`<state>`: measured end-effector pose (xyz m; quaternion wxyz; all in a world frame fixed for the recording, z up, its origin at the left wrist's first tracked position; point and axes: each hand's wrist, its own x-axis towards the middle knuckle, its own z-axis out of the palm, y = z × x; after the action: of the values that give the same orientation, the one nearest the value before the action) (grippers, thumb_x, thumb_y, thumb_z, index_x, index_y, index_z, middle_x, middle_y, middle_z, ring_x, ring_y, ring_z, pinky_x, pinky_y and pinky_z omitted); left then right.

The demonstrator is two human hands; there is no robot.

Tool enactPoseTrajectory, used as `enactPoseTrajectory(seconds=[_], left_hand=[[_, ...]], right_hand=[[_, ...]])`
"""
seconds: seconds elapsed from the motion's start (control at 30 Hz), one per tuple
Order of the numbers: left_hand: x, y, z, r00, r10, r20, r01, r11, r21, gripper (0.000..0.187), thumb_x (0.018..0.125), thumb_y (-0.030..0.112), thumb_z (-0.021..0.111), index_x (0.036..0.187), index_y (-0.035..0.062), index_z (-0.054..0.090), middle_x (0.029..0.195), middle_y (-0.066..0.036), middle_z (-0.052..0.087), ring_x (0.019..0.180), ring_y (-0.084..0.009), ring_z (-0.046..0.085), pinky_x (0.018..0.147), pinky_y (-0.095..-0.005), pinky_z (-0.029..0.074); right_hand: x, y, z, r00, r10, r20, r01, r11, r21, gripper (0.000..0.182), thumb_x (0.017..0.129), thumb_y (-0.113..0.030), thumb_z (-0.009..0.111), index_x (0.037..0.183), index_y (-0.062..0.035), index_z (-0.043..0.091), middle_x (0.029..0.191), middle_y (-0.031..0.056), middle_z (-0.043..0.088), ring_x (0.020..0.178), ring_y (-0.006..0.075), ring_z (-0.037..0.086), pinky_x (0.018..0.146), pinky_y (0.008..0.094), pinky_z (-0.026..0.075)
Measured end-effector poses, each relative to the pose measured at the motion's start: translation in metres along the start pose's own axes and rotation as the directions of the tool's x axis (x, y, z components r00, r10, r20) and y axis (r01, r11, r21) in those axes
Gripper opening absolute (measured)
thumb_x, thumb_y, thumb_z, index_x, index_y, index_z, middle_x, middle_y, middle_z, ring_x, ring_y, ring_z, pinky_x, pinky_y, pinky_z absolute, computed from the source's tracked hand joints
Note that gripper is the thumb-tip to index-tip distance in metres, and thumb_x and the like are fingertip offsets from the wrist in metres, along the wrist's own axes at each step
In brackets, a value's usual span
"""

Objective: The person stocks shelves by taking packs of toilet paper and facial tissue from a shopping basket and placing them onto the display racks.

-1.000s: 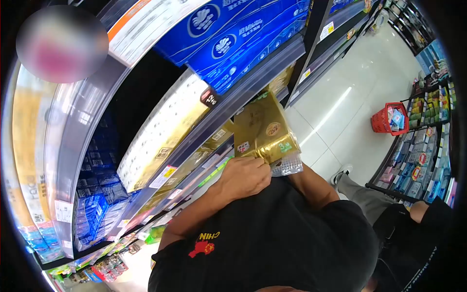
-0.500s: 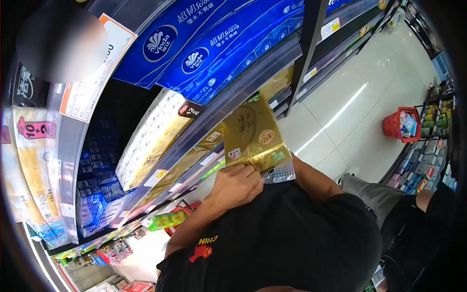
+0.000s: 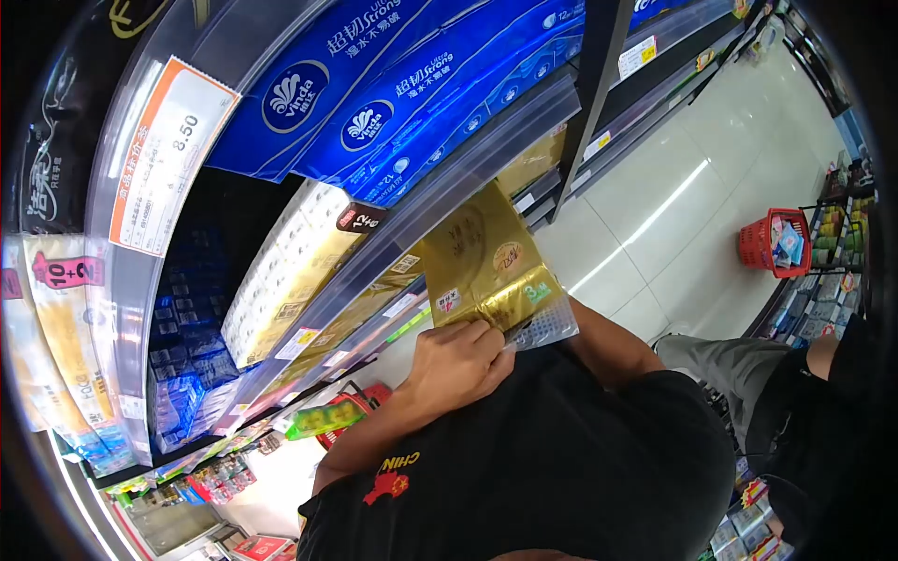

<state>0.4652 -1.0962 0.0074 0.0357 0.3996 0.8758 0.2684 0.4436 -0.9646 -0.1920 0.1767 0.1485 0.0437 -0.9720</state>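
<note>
My left hand (image 3: 461, 363) is closed on the near edge of a gold tissue pack (image 3: 482, 262), its fingers curled over the clear plastic wrap. The pack is tilted in front of my black shirt, next to the shelf edge. My right forearm (image 3: 613, 344) reaches in from the right to the pack's clear wrapped end. The pack hides my right hand, so its fingers do not show.
Blue tissue packs (image 3: 374, 117) and a white-and-gold pack (image 3: 295, 271) fill the shelf at left. A red basket (image 3: 774, 243) stands on the floor at right; another (image 3: 374, 395) is at lower left. Another person's grey-clad leg (image 3: 730, 365) is at right.
The gold pack has tilted a little, its near right corner shifting right. My right forearm has moved slightly right. The other person's leg has moved slightly.
</note>
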Motion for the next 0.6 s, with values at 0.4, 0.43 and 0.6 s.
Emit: enactPoseTrajectory(seconds=[0.4, 0.43, 0.6], left_hand=[[0.022, -0.014, 0.01, 0.999, -0.021, -0.038, 0.023, 0.998, 0.057, 0.021, 0.08, 0.018, 0.069, 0.069, 0.0055, 0.056, 0.064, -0.01, 0.055, 0.058, -0.0298, 0.06, 0.05, -0.0397, 0.047], [0.023, -0.014, 0.012, 0.999, -0.017, -0.035, 0.019, 0.998, 0.061, 0.021, 0.08, 0.018, 0.069, 0.07, 0.0055, 0.056, 0.065, -0.01, 0.055, 0.058, -0.0298, 0.06, 0.05, -0.0397, 0.047], [0.02, -0.019, 0.026, 1.0, -0.022, -0.008, 0.022, 0.997, 0.079, 0.021, 0.08, 0.018, 0.069, 0.069, 0.006, 0.056, 0.066, -0.009, 0.056, 0.06, -0.0288, 0.061, 0.051, -0.0399, 0.047]], right_hand=[[0.043, -0.027, -0.001, 0.998, -0.056, -0.011, 0.056, 0.997, -0.047, 0.043, 0.099, -0.04, 0.047, 0.129, -0.0104, 0.054, 0.116, 0.0101, 0.065, 0.101, 0.0215, 0.065, 0.079, 0.0402, 0.057], [0.044, -0.026, -0.002, 0.998, -0.053, -0.015, 0.053, 0.997, -0.047, 0.043, 0.099, -0.04, 0.046, 0.129, -0.0105, 0.054, 0.116, 0.01, 0.065, 0.101, 0.0214, 0.065, 0.079, 0.0401, 0.057], [0.043, -0.021, -0.004, 0.998, -0.044, -0.038, 0.042, 0.998, -0.047, 0.043, 0.099, -0.041, 0.046, 0.128, -0.0108, 0.055, 0.116, 0.0096, 0.065, 0.1, 0.0209, 0.065, 0.079, 0.0398, 0.057]])
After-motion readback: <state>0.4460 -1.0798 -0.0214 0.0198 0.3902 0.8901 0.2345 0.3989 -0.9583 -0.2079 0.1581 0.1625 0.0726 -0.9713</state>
